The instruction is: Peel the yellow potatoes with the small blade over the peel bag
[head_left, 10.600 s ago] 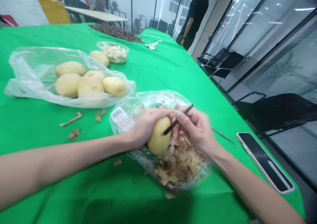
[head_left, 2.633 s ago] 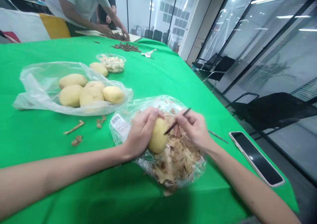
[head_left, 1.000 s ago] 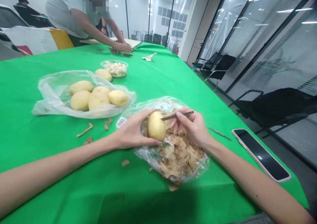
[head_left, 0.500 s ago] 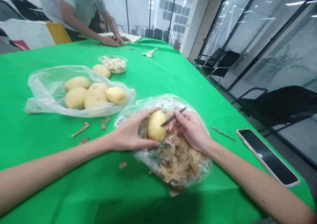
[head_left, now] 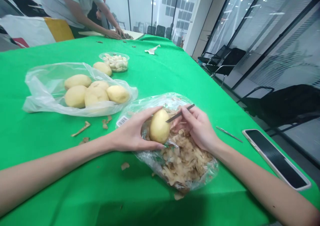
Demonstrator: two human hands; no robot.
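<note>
My left hand (head_left: 132, 132) grips a peeled yellow potato (head_left: 159, 126) between thumb and fingers, just above a clear plastic bag of brown peelings (head_left: 185, 159). My right hand (head_left: 197, 126) is closed on a thin dark blade (head_left: 180, 113), its tip resting against the potato's upper right side. Both hands hover over the bag on the green tablecloth (head_left: 162, 66).
A second clear bag (head_left: 40, 86) holds several peeled potatoes (head_left: 95, 93) to the left, with a loose potato (head_left: 102, 68) and a tub of white pieces (head_left: 114, 61) behind. Peel scraps (head_left: 81, 128) lie on the cloth. A phone (head_left: 276, 157) and a thin metal tool (head_left: 228, 134) lie right. Another person (head_left: 75, 3) works at the far end.
Over ten seconds my left hand has turned the potato from a wrapped grip to a pinch. In the last second the blade's tip has stayed at the potato's top right.
</note>
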